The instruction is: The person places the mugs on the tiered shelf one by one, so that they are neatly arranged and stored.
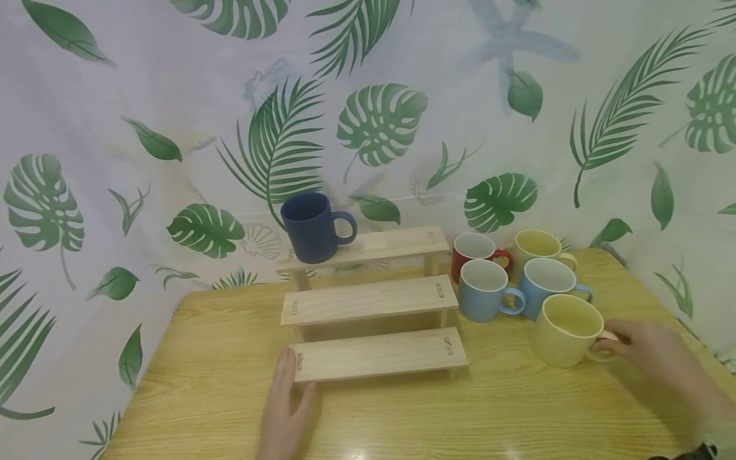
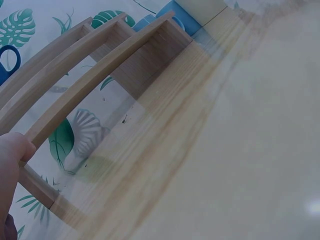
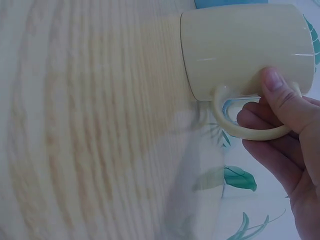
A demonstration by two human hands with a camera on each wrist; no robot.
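Note:
My right hand point(image 1: 652, 351) holds a pale yellow mug point(image 1: 566, 332) by its handle. In the right wrist view, the thumb lies over the top of the mug's handle point(image 3: 255, 134) and fingers pass through the loop. The mug stands upright at the front of a group of mugs. On the other side, my left hand point(image 1: 284, 402) rests against the left end of the lowest step of a three-tier wooden stand point(image 1: 379, 354), fingers extended along that end. A dark blue mug point(image 1: 313, 233) stands upright on the left of the top tier, handle to the right.
Right of the stand are a red mug point(image 1: 468, 252), a light blue mug point(image 1: 482, 297), another blue mug point(image 1: 543, 291) and a second yellow mug point(image 1: 531, 252), packed closely. A leaf-patterned cloth point(image 1: 402, 115) hangs behind the wooden table point(image 1: 402, 421).

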